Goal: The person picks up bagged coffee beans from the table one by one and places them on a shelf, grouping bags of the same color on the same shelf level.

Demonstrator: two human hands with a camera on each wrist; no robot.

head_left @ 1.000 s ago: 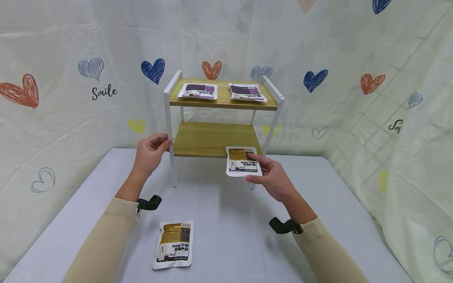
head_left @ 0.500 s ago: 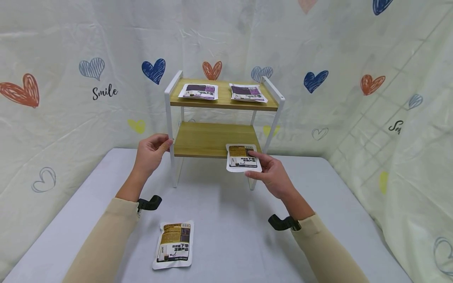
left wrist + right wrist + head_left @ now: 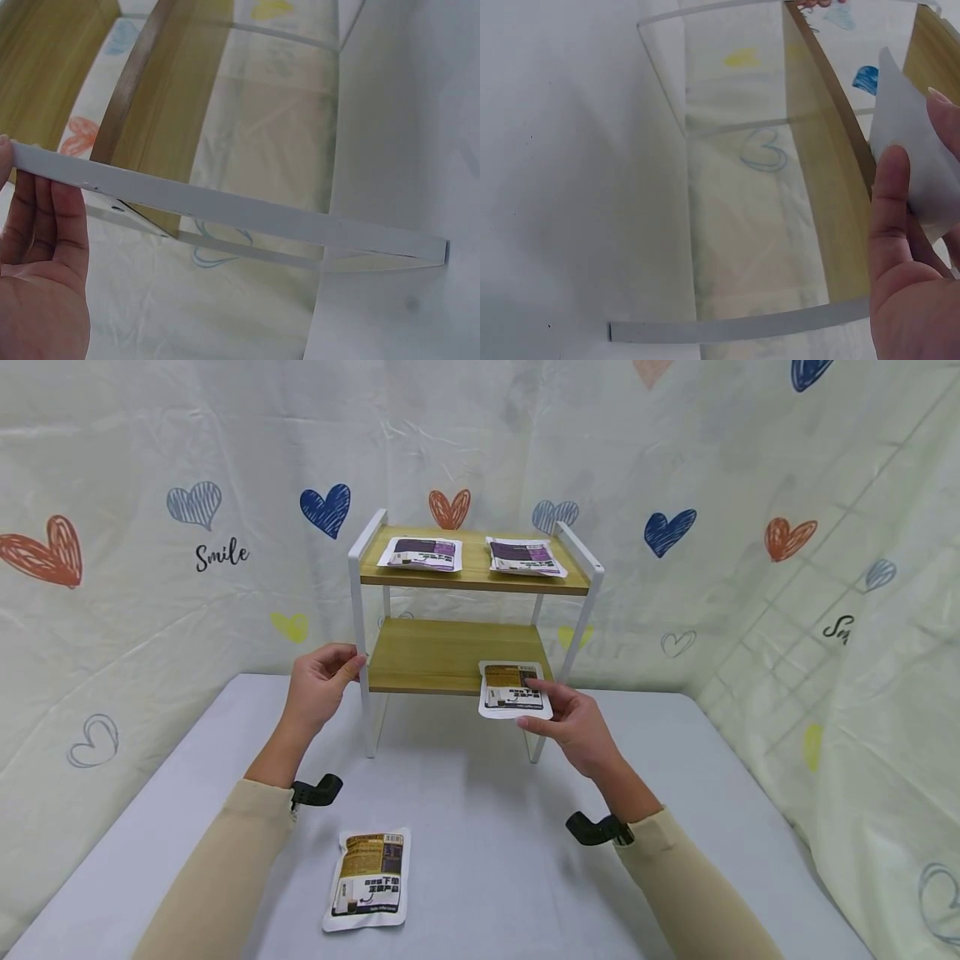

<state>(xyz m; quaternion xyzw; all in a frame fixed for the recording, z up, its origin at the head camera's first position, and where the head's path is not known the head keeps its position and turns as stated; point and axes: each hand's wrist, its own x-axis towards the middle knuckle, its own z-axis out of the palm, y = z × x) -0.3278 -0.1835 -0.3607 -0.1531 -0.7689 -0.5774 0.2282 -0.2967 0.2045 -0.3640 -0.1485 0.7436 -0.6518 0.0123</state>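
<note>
Since the earlier frame, the brown-and-white pouch [image 3: 504,695] is moved a little farther from us, together with the right hand [image 3: 576,728]; the left hand [image 3: 318,685] stays at its place. The right hand pinches this pouch at its right side, between thumb and fingers, with the printed face upward. The far part of the pouch is over the near edge of the lower shelf [image 3: 442,652], toward the right, and its near part sticks out in front. We cannot tell whether it touches the wood. The left hand has thumb and fingers bent round the near left leg [image 3: 366,718] of the white rack [image 3: 367,533]. On the upper shelf [image 3: 472,545] we find a purple pouch [image 3: 422,554] on the left and purple packaging [image 3: 525,557] on the right; whether the latter is one pouch or several, we cannot tell. A second brown pouch [image 3: 367,878] lies flat on the white table [image 3: 480,868], near and to the left. Behind the rack hangs a pale curtain [image 3: 247,443] with printed hearts.
</note>
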